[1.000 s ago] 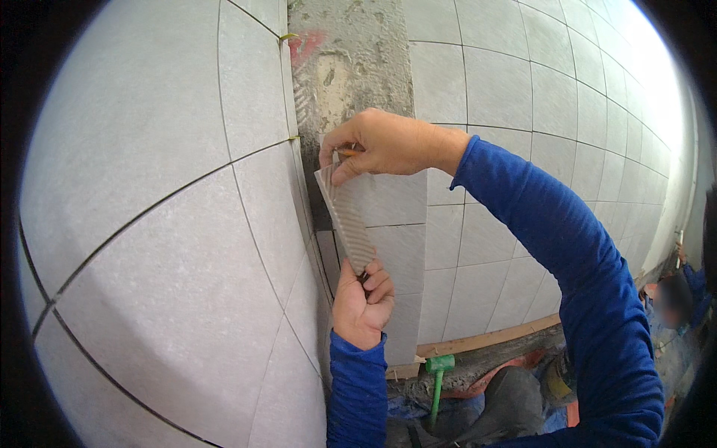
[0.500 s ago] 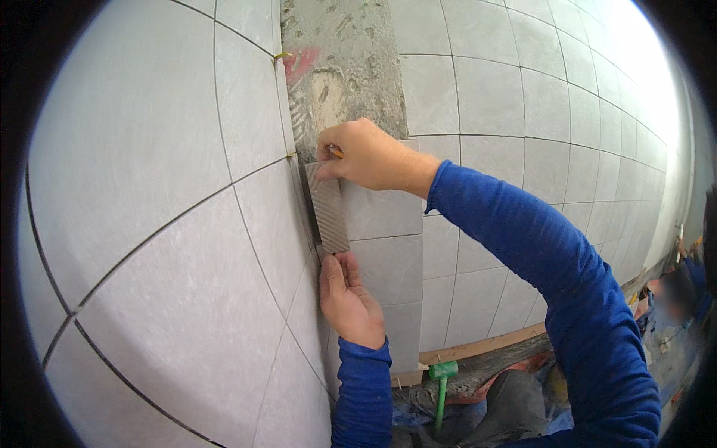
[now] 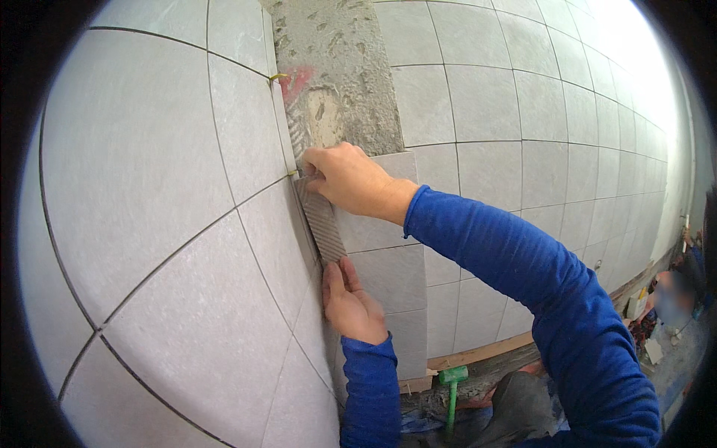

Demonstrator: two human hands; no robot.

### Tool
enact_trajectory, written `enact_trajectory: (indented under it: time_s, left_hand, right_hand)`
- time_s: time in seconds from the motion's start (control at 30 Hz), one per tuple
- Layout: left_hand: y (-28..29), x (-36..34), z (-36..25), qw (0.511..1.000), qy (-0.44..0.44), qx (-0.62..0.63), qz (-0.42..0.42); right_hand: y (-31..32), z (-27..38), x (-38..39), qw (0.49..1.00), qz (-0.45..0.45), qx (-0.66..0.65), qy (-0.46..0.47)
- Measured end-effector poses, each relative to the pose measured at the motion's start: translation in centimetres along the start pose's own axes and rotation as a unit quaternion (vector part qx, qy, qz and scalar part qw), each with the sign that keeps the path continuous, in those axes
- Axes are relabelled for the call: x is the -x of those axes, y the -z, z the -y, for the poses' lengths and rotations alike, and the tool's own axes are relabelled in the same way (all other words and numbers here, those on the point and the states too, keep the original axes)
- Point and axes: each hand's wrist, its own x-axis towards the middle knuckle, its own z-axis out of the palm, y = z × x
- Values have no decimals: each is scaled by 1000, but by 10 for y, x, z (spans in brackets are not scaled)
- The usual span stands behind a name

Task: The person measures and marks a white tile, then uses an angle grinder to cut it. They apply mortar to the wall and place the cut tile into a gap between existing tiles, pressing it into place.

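Note:
A narrow strip of tile (image 3: 323, 228), its ridged back facing out, stands upright in the gap beside the wall corner. My left hand (image 3: 355, 308) pinches its lower end between thumb and fingers. At the upper end, my right hand (image 3: 351, 179) is closed, fingertips against the strip's top edge. The thin yellow pencil in those fingers is hidden behind them now. Grey tiles (image 3: 385, 280) cover the wall to the right of the strip. Above the hands, a bare cement patch (image 3: 336, 67) carries a red mark.
Large grey tiles (image 3: 142, 157) line the left wall, with a small yellow spacer (image 3: 278, 76) in one joint. Below are a wooden batten (image 3: 485, 352), a green mallet (image 3: 453, 375) and a dark cloth-like heap (image 3: 523, 407). Another person (image 3: 676, 299) is at the far right.
My right hand has shifted slightly left to the strip's top edge, and the pencil no longer shows. The strip leans a little more; my left hand still holds its lower end.

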Motion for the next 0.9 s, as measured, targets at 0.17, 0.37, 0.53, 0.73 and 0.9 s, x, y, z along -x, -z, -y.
enact_trajectory:
  time_s: [0.17, 0.37, 0.53, 0.73, 0.9]
  left_hand:
    - [-4, -9, 7, 997, 1, 67, -35]
    - [-9, -13, 7, 989, 34, 121, -82]
    - [-12, -14, 3, 984, 56, 133, -105]
    - [-18, -11, -3, 980, 58, 162, -98]
    - [-21, -6, -5, 981, 36, 168, -95]
  right_hand:
    - [-1, 0, 2, 1000, -23, -16, -2]
    - [15, -3, -4, 997, -3, -77, -31]
    - [38, -9, -15, 998, 21, -30, -60]
    - [52, -19, -24, 995, 100, 13, -24]
    - [57, -19, -31, 996, 66, -54, -28]
